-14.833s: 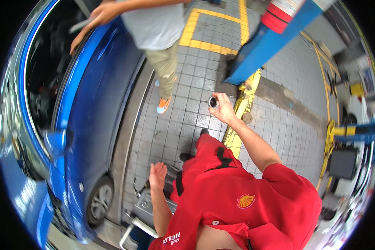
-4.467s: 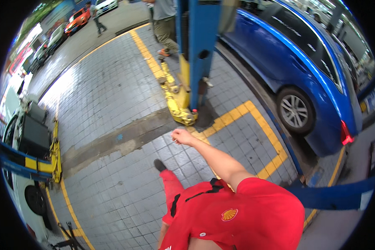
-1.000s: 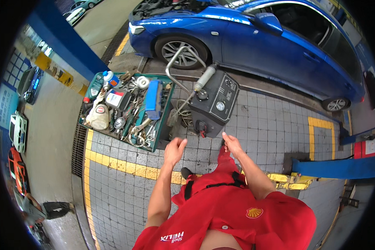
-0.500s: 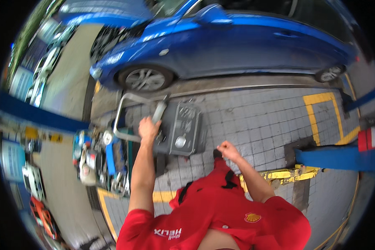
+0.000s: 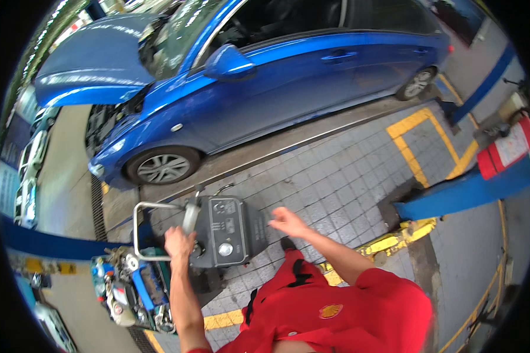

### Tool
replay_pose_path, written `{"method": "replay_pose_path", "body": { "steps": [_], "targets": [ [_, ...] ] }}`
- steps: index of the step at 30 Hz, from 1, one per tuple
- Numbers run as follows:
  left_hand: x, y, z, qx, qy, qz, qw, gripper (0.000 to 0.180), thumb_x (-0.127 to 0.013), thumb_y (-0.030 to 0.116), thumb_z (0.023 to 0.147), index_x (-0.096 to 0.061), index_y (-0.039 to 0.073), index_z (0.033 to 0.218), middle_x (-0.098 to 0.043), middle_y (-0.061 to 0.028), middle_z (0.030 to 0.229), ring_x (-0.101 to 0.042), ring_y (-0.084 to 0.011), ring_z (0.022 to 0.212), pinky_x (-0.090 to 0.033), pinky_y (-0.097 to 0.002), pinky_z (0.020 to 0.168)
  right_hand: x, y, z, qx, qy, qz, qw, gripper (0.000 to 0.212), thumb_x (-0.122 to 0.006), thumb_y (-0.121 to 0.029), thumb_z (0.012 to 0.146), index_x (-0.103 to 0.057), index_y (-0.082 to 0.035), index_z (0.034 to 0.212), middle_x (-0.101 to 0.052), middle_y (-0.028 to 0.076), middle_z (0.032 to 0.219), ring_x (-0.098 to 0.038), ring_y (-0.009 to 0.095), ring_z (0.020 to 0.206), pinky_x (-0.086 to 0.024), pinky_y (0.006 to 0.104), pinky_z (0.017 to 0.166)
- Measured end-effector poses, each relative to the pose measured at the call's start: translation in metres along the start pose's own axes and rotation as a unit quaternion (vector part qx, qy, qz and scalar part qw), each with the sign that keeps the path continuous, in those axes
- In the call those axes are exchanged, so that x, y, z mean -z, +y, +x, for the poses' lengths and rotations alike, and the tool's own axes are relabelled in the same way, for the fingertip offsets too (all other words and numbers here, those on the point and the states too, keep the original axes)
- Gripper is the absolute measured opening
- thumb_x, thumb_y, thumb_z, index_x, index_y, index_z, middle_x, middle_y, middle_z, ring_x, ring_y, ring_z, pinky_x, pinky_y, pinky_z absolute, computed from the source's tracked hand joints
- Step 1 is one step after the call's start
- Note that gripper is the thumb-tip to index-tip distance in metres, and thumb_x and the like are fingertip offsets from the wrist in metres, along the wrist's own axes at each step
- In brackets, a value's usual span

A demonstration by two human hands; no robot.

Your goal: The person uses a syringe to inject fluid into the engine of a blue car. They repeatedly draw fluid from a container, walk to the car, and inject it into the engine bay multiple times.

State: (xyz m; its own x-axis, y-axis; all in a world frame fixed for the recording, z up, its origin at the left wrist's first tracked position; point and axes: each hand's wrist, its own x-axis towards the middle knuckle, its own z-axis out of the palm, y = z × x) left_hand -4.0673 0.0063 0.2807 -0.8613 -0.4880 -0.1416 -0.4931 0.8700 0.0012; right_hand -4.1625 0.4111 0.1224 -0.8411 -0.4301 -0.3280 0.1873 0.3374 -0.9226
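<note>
My left hand (image 5: 179,242) is curled at the lower end of a pale, see-through cylinder (image 5: 190,217) on a dark grey wheeled machine; what lies under the fingers is hidden. The machine's top panel (image 5: 227,226) carries knobs, labels and a round white gauge (image 5: 225,249). A bent silver tube handle (image 5: 136,229) loops out from its left side, close to that hand. My right hand (image 5: 288,223) hangs in the air right of the machine, fingers loosely curled in, nothing visible in them.
Beyond the machine stands a blue car (image 5: 265,88) with its hood (image 5: 94,59) raised. A cluttered cart (image 5: 141,288) of bottles and tools sits at the lower left. Blue lift arms (image 5: 459,194) reach in from both sides. A yellow-painted beam (image 5: 400,238) lies at the right.
The view has turned, so the car sits tilted and the machine lies lower and farther left. My right hand has swung forward. My left hand remains at the cylinder.
</note>
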Motion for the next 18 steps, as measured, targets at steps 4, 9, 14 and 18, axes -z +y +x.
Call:
{"method": "replay_pose_path", "body": {
  "steps": [4,9,14,18],
  "targets": [
    [0.076,-0.006,-0.126,-0.059,0.067,-0.021,0.996,0.046,-0.093,0.023,0.075,-0.072,0.002,0.111,-0.066,-0.0186,0.109,-0.063,-0.0419,0.109,-0.054,-0.0535,0.094,-0.038,-0.195,-0.037,0.311,-0.033,-0.143,0.939,0.075,-0.086,-0.031,0.089,-0.052,-0.002,0.150,-0.055,0.022,0.148,-0.059,0.038,0.134,-0.051,0.0493,0.110],
    [0.123,-0.037,-0.246,-0.091,0.094,0.000,0.991,0.054,-0.091,0.015,0.071,-0.068,0.003,0.119,-0.061,-0.0146,0.109,-0.057,-0.0389,0.107,-0.048,-0.0491,0.089,-0.107,-0.262,-0.091,0.460,-0.220,-0.304,0.805,0.092,-0.093,-0.044,0.076,-0.055,-0.001,0.148,-0.062,0.016,0.139,-0.057,0.036,0.134,-0.044,0.0510,0.113],
    [0.122,-0.131,-0.360,-0.073,0.102,0.052,0.991,0.052,-0.089,0.018,0.075,-0.069,0.010,0.122,-0.061,-0.0097,0.109,-0.058,-0.0336,0.108,-0.046,-0.0471,0.091,-0.230,-0.248,-0.174,0.309,-0.433,-0.385,0.754,0.086,-0.091,-0.049,0.079,-0.055,-0.003,0.143,-0.071,0.024,0.120,-0.071,0.044,0.109,-0.056,0.0540,0.088],
    [0.106,-0.217,-0.445,-0.097,0.132,0.113,0.980,0.037,-0.071,0.013,0.086,-0.070,0.012,0.122,-0.062,-0.0058,0.107,-0.059,-0.0270,0.107,-0.046,-0.0419,0.090,-0.327,-0.217,-0.281,0.327,-0.398,-0.294,0.805,0.079,-0.084,-0.052,0.089,-0.053,-0.003,0.144,-0.072,0.025,0.127,-0.072,0.047,0.109,-0.057,0.0532,0.089]
  ]
}}
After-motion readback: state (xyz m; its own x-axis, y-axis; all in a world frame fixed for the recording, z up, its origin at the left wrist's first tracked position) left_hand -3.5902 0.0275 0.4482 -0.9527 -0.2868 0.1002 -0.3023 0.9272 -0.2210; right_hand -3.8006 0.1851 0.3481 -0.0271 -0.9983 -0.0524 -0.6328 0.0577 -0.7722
